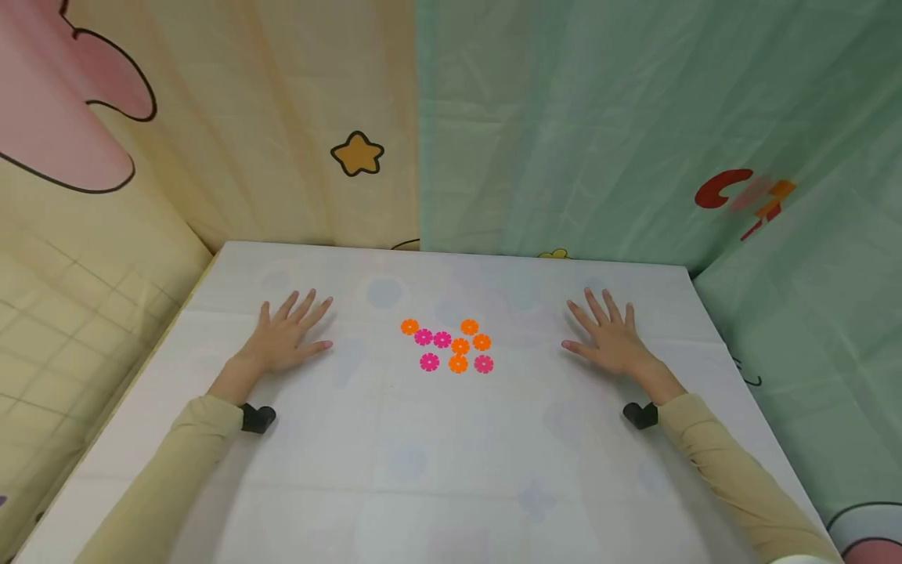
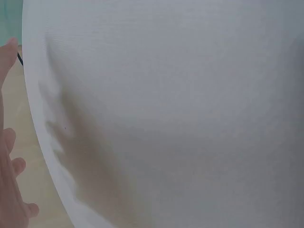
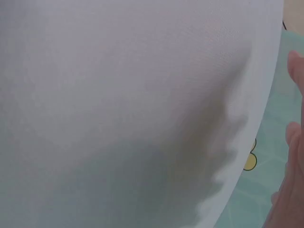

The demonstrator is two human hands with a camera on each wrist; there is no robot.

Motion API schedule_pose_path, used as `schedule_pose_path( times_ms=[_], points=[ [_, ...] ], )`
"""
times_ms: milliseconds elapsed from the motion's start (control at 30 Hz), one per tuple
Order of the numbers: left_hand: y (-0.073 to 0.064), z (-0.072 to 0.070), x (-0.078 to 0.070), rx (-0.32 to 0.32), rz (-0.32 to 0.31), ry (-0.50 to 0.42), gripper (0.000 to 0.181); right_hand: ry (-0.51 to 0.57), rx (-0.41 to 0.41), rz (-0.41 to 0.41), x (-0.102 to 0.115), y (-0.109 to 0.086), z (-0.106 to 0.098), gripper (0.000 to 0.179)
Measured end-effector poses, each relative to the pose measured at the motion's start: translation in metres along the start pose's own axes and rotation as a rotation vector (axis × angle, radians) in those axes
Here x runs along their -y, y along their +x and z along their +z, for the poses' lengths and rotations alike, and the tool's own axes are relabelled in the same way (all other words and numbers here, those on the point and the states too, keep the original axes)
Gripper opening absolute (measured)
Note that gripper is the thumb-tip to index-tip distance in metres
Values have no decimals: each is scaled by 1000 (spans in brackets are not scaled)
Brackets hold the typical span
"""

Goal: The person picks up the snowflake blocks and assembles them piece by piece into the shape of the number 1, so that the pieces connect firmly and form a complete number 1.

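Several small flat discs with notched, flower-like edges lie in a loose cluster on the white tabletop in the head view, some orange (image 1: 458,363) and some pink (image 1: 429,362). To the left of them is my left hand (image 1: 282,342), fingers spread and holding nothing. My right hand (image 1: 611,342) is likewise spread on the other side, apart from the discs. In the left wrist view the edge of the left hand (image 2: 10,185) shows above its shadow on the cloth. The right wrist view shows part of the right hand (image 3: 292,175) at its margin. Neither wrist view shows the discs.
A white cloth with pale prints covers the table (image 1: 451,454). Behind it hang a yellow curtain (image 1: 282,117) and a green curtain (image 1: 564,117), which also close in the sides. A black wrist mount (image 1: 258,418) sits at the left cuff, another black mount (image 1: 640,415) at the right.
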State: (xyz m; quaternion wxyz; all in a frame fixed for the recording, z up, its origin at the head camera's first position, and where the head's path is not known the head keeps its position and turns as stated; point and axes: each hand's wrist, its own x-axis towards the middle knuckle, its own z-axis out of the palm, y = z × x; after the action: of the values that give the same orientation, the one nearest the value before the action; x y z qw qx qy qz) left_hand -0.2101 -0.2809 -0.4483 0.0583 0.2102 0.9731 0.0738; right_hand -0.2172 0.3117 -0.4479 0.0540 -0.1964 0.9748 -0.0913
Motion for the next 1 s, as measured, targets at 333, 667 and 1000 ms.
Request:
schedule_pose_path(
  times_ms=[333,667,1000],
  points=[
    [4,4,-14,-170,39,21,67,-21,-101,-62,11,1,1,67],
    [9,8,-43,-297,28,9,51,46,-356,-126,26,4,10,49],
    [16,9,-66,-364,6,-105,45,165,-502,-139,47,11,16,47]
  ],
)
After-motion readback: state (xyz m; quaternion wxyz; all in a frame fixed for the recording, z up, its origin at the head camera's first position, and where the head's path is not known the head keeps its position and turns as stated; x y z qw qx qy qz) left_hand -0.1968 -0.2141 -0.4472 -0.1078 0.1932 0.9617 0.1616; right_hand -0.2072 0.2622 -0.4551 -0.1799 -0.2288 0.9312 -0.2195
